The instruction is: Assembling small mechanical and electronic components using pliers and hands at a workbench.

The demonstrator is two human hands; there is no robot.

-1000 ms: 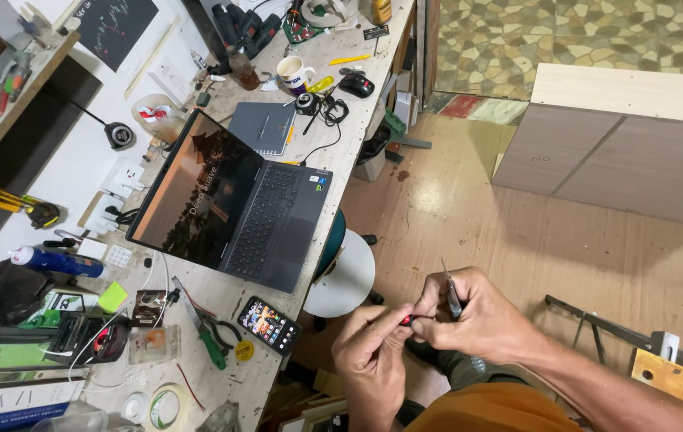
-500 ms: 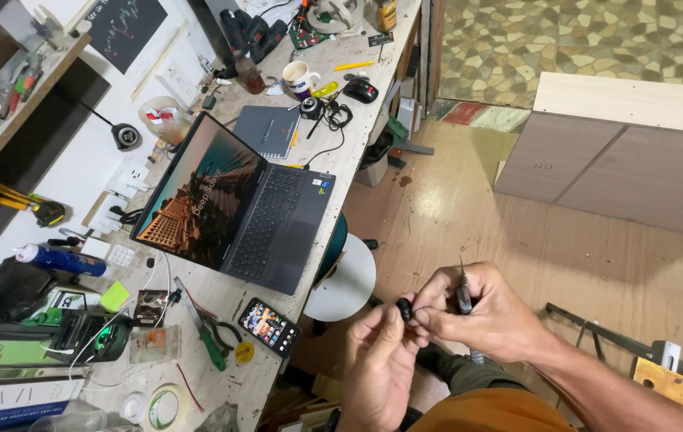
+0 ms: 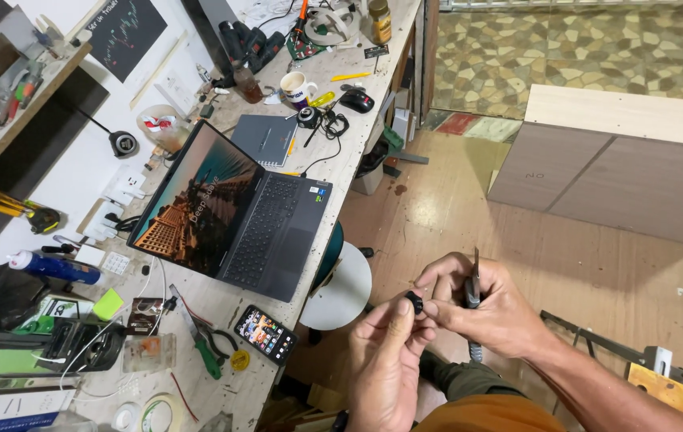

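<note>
- The two hands meet in the lower middle of the frame, over the wooden floor and to the right of the workbench point(image 3: 333, 160).
- The left hand point(image 3: 385, 368) comes up from the bottom edge, fingers curled; its thumb and forefinger pinch a small black round part point(image 3: 413, 302) at their tips.
- The right hand point(image 3: 489, 308) enters from the lower right and its fingertips close on the same black part from the right side, so both hands touch it at once.
- The right hand also holds a slim dark tool point(image 3: 475, 280) pressed between its fingers; the tool's long axis runs nearly straight up and down in the frame, its thin tip poking up above the knuckles.
- The black part lies just left of the tool and slightly lower, close beside it but not touching its tip as far as can be told.
- Neither hand is clearly nearer: the part sits right at the meeting of both sets of fingertips.
- Whether the part has a hole or slot facing the tool is too small to tell.
- To the left of the hands, a white round stool point(image 3: 341, 290) stands half under the bench, and a phone point(image 3: 265, 334) lies on the bench edge below an open laptop point(image 3: 237, 208).
- Green-handled pliers point(image 3: 205, 344) lie just left of the phone.
</note>
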